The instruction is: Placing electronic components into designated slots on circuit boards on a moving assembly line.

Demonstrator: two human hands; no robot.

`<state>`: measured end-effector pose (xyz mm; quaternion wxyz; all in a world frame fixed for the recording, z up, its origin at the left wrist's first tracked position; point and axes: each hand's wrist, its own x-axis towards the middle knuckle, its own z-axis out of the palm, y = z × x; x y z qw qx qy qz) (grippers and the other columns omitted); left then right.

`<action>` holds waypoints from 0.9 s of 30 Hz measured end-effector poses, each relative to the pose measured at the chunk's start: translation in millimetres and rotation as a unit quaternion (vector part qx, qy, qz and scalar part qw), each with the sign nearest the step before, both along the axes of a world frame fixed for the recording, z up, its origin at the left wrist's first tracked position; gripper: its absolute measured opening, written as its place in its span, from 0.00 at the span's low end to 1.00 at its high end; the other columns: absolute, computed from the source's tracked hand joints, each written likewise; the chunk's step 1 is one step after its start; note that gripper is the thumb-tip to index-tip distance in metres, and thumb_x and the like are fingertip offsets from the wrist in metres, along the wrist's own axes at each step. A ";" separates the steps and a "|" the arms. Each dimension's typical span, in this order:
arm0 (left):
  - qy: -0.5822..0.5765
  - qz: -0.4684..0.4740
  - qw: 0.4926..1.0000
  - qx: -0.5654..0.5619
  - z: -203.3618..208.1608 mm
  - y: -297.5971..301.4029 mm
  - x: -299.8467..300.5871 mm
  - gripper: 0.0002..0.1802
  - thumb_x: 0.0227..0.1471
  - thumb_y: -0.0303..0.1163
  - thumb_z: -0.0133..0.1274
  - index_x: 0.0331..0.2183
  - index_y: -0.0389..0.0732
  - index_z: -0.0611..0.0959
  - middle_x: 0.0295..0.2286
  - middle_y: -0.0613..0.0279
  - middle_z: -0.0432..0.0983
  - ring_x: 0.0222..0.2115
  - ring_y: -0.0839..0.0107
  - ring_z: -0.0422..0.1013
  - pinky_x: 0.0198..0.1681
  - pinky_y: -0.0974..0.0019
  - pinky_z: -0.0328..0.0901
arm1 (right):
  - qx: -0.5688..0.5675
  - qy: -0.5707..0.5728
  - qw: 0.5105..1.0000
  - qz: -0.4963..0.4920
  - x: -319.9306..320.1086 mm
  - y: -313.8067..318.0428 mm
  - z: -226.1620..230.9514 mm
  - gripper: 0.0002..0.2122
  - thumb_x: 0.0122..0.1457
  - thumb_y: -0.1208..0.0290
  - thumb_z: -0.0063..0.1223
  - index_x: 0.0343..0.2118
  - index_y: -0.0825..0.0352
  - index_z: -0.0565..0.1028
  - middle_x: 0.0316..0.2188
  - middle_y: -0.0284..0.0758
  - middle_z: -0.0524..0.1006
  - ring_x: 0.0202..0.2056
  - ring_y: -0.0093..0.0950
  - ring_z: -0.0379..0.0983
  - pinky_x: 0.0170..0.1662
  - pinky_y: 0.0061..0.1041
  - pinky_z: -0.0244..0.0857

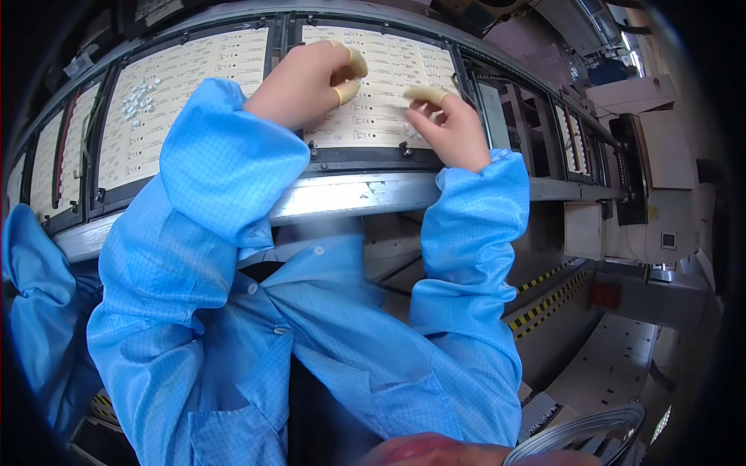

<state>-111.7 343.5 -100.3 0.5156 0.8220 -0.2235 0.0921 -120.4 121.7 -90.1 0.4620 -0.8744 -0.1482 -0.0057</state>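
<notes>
A long metal-edged bench (357, 194) carries a black-framed central panel (382, 85); left of the central panel lies a second panel (194, 70), strewn with small white pieces (138, 102).

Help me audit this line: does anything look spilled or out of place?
The small white pieces lie in a loose cluster on the panel beside the left sleeve, unlike its neat printed rows; possibly just a supply. Nothing looks damaged.

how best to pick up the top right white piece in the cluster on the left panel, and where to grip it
Probably pinch the white piece by two opposite edges, from above and the right: it is small, lies on the left panel at the edge of the cluster, and its neighbours sit left and below.
</notes>
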 end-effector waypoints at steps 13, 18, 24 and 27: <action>-0.058 -0.058 0.963 0.258 -16.3 -3.3 7.2 0.09 0.42 0.27 0.53 0.30 0.35 0.78 0.28 0.49 0.73 0.31 0.54 0.70 0.36 0.62 0.65 | -0.268 -0.066 0.961 -0.003 0.5 4.0 -17.2 0.09 0.48 0.76 0.54 0.34 0.67 0.75 0.27 0.37 0.73 0.29 0.28 0.71 0.35 0.22 0.66; -0.054 -0.054 0.961 0.264 -15.8 -6.0 6.8 0.09 0.42 0.27 0.53 0.30 0.35 0.78 0.29 0.49 0.72 0.32 0.54 0.69 0.37 0.62 0.64 | -0.221 -0.123 0.967 -0.013 -3.3 4.1 -19.6 0.06 0.49 0.76 0.52 0.32 0.67 0.75 0.28 0.37 0.73 0.28 0.29 0.71 0.33 0.22 0.65; -0.039 -0.065 0.949 0.307 -9.4 -7.9 6.4 0.08 0.44 0.27 0.51 0.30 0.35 0.78 0.29 0.50 0.71 0.31 0.55 0.69 0.37 0.62 0.65 | -0.173 -0.150 0.973 -0.011 -5.3 3.1 -22.1 0.06 0.50 0.78 0.50 0.32 0.67 0.75 0.28 0.36 0.73 0.28 0.28 0.71 0.33 0.22 0.65; -0.062 -0.071 0.941 0.325 -13.1 -7.1 8.0 0.07 0.45 0.26 0.50 0.30 0.35 0.78 0.29 0.49 0.71 0.32 0.54 0.69 0.37 0.62 0.65 | -0.131 -0.135 0.982 -0.028 -5.3 3.6 -24.4 0.07 0.50 0.79 0.49 0.34 0.67 0.74 0.28 0.35 0.72 0.28 0.25 0.71 0.33 0.20 0.66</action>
